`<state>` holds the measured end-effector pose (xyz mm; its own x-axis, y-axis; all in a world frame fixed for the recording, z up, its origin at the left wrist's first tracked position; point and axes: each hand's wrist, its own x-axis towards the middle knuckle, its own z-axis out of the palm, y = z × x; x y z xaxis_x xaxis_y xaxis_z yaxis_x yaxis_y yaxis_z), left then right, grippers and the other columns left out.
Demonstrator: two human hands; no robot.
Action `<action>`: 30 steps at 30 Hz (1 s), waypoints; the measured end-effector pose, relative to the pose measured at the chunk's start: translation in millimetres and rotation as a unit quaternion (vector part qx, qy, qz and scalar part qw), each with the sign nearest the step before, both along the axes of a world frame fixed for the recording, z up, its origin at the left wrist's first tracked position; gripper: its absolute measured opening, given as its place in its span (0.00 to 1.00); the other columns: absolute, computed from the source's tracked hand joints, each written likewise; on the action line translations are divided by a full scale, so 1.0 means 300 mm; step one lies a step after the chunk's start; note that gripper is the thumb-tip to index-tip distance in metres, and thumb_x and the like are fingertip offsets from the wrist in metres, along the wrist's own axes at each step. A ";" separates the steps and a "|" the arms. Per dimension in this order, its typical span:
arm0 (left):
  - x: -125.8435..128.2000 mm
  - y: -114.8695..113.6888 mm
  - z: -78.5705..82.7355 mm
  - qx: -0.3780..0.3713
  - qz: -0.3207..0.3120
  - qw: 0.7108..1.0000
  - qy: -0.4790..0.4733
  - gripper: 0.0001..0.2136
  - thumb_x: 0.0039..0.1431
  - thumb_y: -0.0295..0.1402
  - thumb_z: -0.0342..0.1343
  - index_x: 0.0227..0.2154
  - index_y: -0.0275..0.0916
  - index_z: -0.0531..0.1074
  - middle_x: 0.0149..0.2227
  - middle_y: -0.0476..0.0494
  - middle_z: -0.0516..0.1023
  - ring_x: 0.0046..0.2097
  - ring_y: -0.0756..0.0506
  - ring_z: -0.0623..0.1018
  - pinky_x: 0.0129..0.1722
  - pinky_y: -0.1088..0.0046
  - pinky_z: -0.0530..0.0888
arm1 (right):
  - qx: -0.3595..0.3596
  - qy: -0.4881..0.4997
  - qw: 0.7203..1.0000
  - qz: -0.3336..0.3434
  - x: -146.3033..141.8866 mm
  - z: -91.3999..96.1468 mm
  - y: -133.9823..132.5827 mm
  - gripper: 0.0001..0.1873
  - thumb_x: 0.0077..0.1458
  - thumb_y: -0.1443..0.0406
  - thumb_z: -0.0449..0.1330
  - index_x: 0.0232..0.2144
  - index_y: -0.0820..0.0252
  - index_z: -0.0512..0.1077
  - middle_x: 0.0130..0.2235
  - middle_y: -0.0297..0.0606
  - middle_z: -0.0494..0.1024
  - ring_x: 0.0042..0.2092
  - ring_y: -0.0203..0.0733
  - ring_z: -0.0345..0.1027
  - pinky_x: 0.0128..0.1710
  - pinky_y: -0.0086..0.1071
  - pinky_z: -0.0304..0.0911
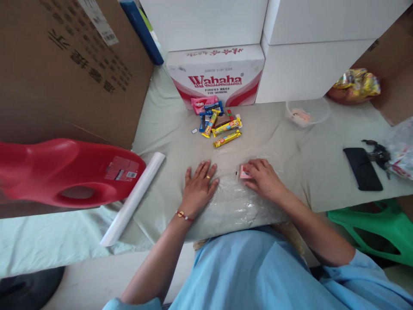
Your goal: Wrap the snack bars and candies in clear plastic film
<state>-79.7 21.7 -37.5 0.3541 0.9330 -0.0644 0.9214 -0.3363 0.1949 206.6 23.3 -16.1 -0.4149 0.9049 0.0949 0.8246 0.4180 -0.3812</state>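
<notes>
My left hand (200, 185) lies flat on the cloth-covered table, fingers spread and nothing in them. Under my right hand (265, 177) is a small pink packet (244, 172); thumb and fingers close around its right side and hide part of it. Clear plastic film (235, 206) is spread wrinkled beneath and in front of the packet, reaching the left hand's edge. Beyond the hands lies a pile of wrapped snacks: yellow sticks (227, 139), blue packets (213, 107), a pink nabati packet (204, 104) and a brown one (225, 120).
A Wahaha carton (219, 77) stands behind the snacks. To the left are a red jug (80, 172) and a white roll (134, 200). A clear bowl (308, 113), a black phone (363, 169) and keys (379, 153) lie to the right, above a green stool (371, 228).
</notes>
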 end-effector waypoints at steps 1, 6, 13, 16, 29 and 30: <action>0.001 0.000 0.001 -0.001 0.000 1.000 0.000 0.28 0.77 0.45 0.41 0.75 0.49 0.56 0.77 0.42 0.54 0.77 0.37 0.57 0.75 0.38 0.46 | -0.008 -0.013 1.000 -0.008 -0.001 -0.016 -0.002 0.25 0.63 0.62 0.66 0.62 0.56 0.73 0.58 0.50 0.76 0.58 0.61 0.63 0.55 0.51 0.65; 0.003 0.001 0.004 -0.009 0.004 1.000 0.005 0.28 0.77 0.46 0.40 0.75 0.47 0.56 0.78 0.42 0.53 0.77 0.37 0.56 0.74 0.36 0.47 | -0.003 0.012 1.000 -0.022 0.044 -0.038 -0.001 0.21 0.64 0.66 0.63 0.59 0.56 0.76 0.53 0.49 0.79 0.54 0.59 0.65 0.55 0.50 0.65; 0.001 0.002 -0.002 -0.003 0.000 1.000 0.002 0.28 0.77 0.46 0.40 0.74 0.46 0.57 0.77 0.41 0.54 0.77 0.37 0.57 0.74 0.36 0.47 | -0.001 0.053 0.998 0.022 0.004 0.034 -0.020 0.22 0.66 0.64 0.63 0.61 0.55 0.75 0.56 0.48 0.77 0.56 0.55 0.64 0.56 0.48 0.65; -0.005 0.003 -0.021 0.011 0.003 1.000 -0.019 0.27 0.77 0.45 0.42 0.74 0.46 0.58 0.77 0.38 0.55 0.77 0.36 0.58 0.74 0.36 0.49 | -0.039 0.027 0.997 0.057 -0.056 -0.001 -0.040 0.21 0.65 0.65 0.64 0.59 0.55 0.76 0.56 0.48 0.78 0.57 0.55 0.66 0.58 0.50 0.64; -0.129 -0.298 -0.003 -0.015 -0.190 0.960 -0.206 0.18 0.70 0.42 0.58 0.58 0.44 0.72 0.70 0.35 0.70 0.72 0.37 0.69 0.75 0.48 0.57 | -0.064 0.152 0.982 0.089 0.270 -0.031 -0.380 0.24 0.64 0.57 0.67 0.60 0.52 0.73 0.59 0.49 0.75 0.62 0.55 0.69 0.60 0.52 0.71; -0.131 -0.301 -0.007 -0.028 -0.186 0.960 -0.207 0.12 0.71 0.39 0.56 0.52 0.44 0.75 0.68 0.37 0.73 0.71 0.38 0.70 0.74 0.48 0.58 | -0.056 0.153 0.983 0.082 0.278 -0.049 -0.397 0.19 0.66 0.59 0.66 0.58 0.51 0.75 0.59 0.48 0.76 0.61 0.54 0.69 0.59 0.51 0.71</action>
<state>-119.0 -68.6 -39.6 0.6686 0.7358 0.1072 0.5787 -0.6054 0.5465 290.0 -95.8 -30.7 -0.5244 0.8395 0.1421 0.5889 0.4782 -0.6516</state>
